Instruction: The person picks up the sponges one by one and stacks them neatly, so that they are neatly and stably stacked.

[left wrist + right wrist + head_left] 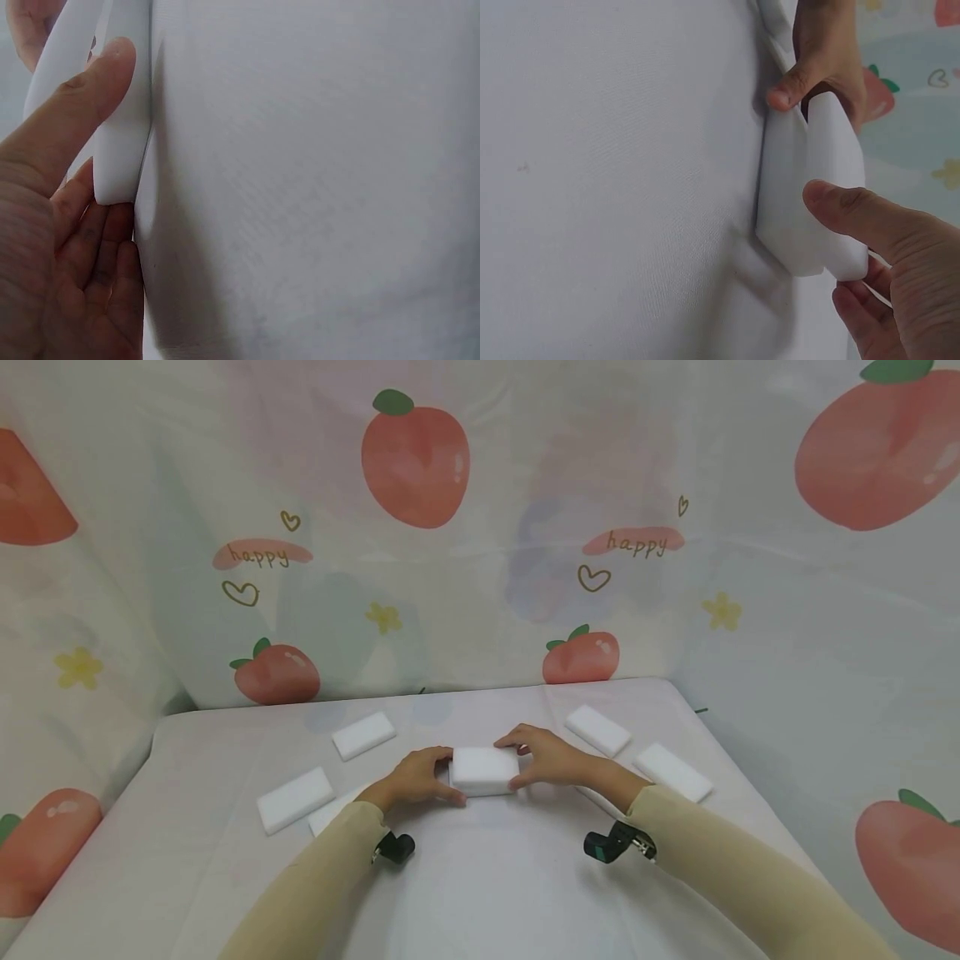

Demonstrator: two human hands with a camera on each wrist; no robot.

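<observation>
The upper block (484,767) lies atop the lower block (786,202), long axis left to right, between our left hand (415,775), gripping the lower one's left end, and our right hand (552,757), pinching the upper's right end. Beyond hangs the curtain (480,610).

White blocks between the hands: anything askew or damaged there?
Slightly askew, it seems: in the right wrist view, the upper block doesn't sit flush with the lower block, their edges out of line. No damage shows.
</observation>
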